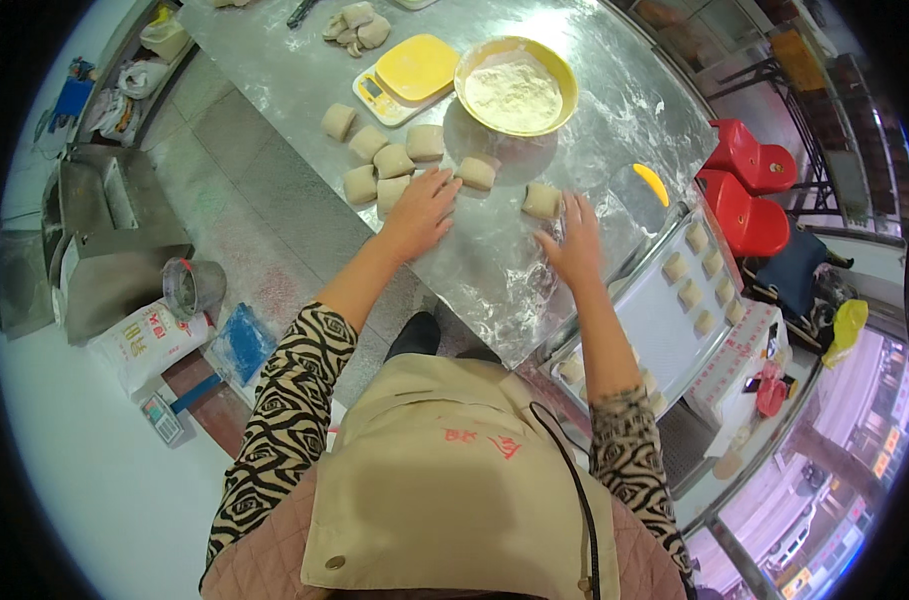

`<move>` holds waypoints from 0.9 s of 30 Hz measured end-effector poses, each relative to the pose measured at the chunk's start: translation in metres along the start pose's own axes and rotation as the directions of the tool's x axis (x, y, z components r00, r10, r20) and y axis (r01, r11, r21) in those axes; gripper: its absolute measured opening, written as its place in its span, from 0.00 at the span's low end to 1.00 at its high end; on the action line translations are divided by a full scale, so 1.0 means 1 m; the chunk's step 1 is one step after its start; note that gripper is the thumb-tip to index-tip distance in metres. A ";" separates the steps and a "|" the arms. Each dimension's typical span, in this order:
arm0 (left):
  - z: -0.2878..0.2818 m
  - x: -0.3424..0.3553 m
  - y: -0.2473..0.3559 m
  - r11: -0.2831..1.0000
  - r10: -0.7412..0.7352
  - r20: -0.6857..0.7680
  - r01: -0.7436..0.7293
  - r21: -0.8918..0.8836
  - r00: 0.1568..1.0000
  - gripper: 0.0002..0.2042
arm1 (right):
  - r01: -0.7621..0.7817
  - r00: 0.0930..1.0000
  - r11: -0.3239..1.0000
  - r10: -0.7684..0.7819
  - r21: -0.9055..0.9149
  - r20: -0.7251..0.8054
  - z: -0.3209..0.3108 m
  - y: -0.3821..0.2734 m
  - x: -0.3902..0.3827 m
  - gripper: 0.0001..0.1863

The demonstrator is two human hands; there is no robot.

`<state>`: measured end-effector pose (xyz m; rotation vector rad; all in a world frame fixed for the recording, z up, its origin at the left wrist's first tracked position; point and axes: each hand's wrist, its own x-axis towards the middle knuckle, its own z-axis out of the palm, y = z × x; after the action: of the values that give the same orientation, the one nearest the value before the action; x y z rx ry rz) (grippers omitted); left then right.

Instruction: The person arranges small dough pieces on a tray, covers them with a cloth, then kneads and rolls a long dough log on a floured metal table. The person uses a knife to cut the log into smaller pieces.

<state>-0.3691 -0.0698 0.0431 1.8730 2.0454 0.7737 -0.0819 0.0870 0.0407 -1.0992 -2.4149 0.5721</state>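
Observation:
My left hand (424, 210) reaches over the steel table with its fingers loosely bent and apart, at the near side of a group of pale dough pieces (394, 160); its fingertips are at or very close to them, and partly cover one. My right hand (574, 240) is open, thumb apart, its fingertips beside a single dough piece (542, 200); whether they touch it I cannot tell. Between the hands and a little beyond lies another dough piece (477, 172). Farther back are a yellow bowl of flour (514, 90) and a yellow-and-white scale (404, 80).
The steel table (264, 60) holds more dough at the back and a yellow-handled scraper (650, 185) at the right. A tray (654, 330) with dough pieces sits along the right edge, red chairs (744, 230) beyond. At left are steel equipment (114, 200) and a white sack (144, 350).

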 end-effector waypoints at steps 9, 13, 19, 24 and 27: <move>0.012 -0.023 0.039 0.976 -0.209 0.216 0.191 0.101 0.954 0.30 | -0.282 0.915 0.945 0.317 -0.167 0.249 0.012 -0.031 -0.013 0.46; -0.003 -0.051 0.022 0.994 0.095 0.166 -0.101 0.032 0.982 0.32 | 0.048 0.985 0.994 -0.031 -0.103 0.168 -0.015 -0.027 -0.021 0.44; -0.023 -0.044 0.007 0.998 -0.053 0.552 0.026 0.057 0.832 0.42 | 0.321 0.856 0.947 -0.294 0.010 0.425 -0.013 0.000 -0.003 0.38; -0.014 -0.031 0.046 0.983 -0.174 0.415 0.134 0.124 0.893 0.43 | -0.055 0.940 0.991 0.092 -0.119 0.330 0.000 -0.010 -0.036 0.33; -0.008 -0.029 0.043 0.989 0.066 0.414 -0.116 0.096 0.908 0.44 | -0.059 0.982 0.996 0.070 -0.068 0.175 0.005 -0.018 -0.048 0.36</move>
<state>-0.3338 -0.0992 0.0686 2.0007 1.7795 0.2460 -0.0665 0.0375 0.0363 -1.2026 -2.5727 0.6445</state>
